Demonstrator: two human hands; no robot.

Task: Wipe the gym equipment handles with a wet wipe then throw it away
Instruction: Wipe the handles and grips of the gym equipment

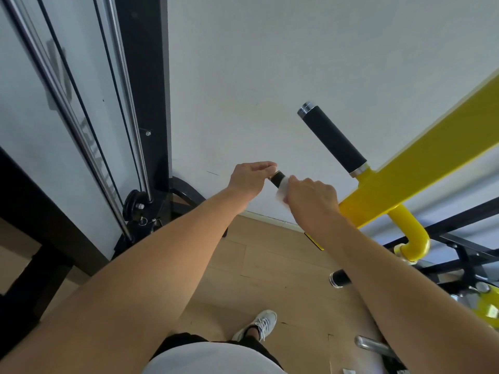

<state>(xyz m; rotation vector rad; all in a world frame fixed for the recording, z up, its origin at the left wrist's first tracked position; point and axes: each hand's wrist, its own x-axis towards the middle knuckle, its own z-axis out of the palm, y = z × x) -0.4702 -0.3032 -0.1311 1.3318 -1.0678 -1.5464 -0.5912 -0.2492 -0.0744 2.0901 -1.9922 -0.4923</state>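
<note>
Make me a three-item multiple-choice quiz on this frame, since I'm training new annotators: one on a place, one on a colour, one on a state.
1. Where is the wet wipe?
A. on the floor
B. wrapped on the handle under the right hand
C. in a bin

2. What colour is the machine arm?
A. red
B. yellow
C. blue

3. What is the left hand doing?
A. hanging idle
B. touching the near handle's end
C. gripping the upper handle

Key: 1 B, the white wipe shows beneath the right hand on the near handle; 2 B, its paint is yellow; 3 B, its fingertips meet the end cap, while the upper handle stands free.
</note>
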